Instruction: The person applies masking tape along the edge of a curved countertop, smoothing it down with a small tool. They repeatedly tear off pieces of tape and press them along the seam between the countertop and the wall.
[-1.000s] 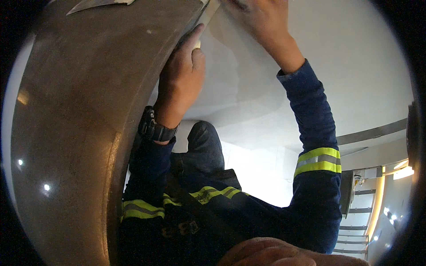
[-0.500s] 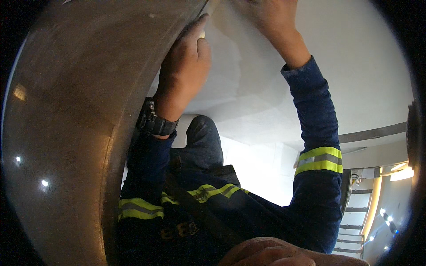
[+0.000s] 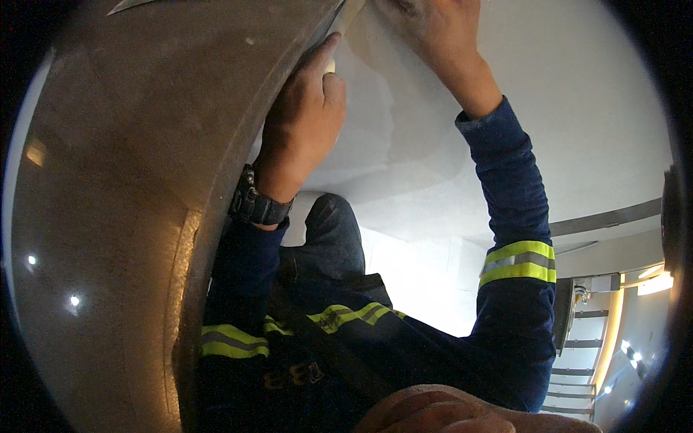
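My left hand (image 3: pixel 303 119), with a black watch (image 3: pixel 256 198) on the wrist, lies beside the edge of a curved dark metallic panel (image 3: pixel 123 159). Its index finger stretches along a narrow pale strip (image 3: pixel 346 22), and the other fingers curl round that strip. My right hand (image 3: pixel 440 36) is higher and to the right, at the top edge of the view. Its fingers bend toward the strip, but what they grip is hidden. A thin flat metal piece (image 3: pixel 126 6) is on the panel at upper left, partly cut off.
A smooth white curved surface (image 3: pixel 577 123) spans the background behind my arms. My bent dark-trousered leg (image 3: pixel 332 231) is below my left hand. At the right are a grey curved band (image 3: pixel 606 216), metal rungs (image 3: pixel 585 343) and glowing lamps (image 3: pixel 653 285).
Both hands have shifted a little to the right since a second ago. Compared with half a second ago, they sit slightly lower, still at the panel's edge.
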Available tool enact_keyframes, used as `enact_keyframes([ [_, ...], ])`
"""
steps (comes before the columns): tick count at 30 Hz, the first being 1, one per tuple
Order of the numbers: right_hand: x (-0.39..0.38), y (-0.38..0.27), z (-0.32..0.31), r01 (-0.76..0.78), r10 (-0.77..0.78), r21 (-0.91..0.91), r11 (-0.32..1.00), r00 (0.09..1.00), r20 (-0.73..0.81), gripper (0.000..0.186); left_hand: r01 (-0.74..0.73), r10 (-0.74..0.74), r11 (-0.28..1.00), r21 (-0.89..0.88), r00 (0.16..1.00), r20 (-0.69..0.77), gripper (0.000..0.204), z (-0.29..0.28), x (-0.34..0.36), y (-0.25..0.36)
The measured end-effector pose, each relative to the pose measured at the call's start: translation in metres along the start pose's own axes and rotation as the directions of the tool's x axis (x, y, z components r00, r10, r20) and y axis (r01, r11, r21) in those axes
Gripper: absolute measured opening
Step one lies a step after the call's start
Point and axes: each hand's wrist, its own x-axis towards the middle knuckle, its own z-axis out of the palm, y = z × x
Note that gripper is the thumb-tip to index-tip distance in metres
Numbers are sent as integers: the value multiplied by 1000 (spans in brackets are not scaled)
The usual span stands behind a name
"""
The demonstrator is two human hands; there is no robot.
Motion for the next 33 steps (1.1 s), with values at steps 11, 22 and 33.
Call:
enact_keyframes([
  [11, -1, -1, 1, 2, -3, -16, 1000, 1000, -27, 17, -26, 27, 999, 22, 999, -22, 47, 4, 1, -1],
  [22, 3, -3, 0, -1, 1, -27, 1000, 1000, -22, 21, 27, -27, 999, -24, 1000, 13, 52, 6, 3, -1],
  [33, 11, 14, 7, -138, 135, 4, 990, 964, -230, 36, -17, 18, 999, -41, 999, 35, 52, 2, 0, 1],
])
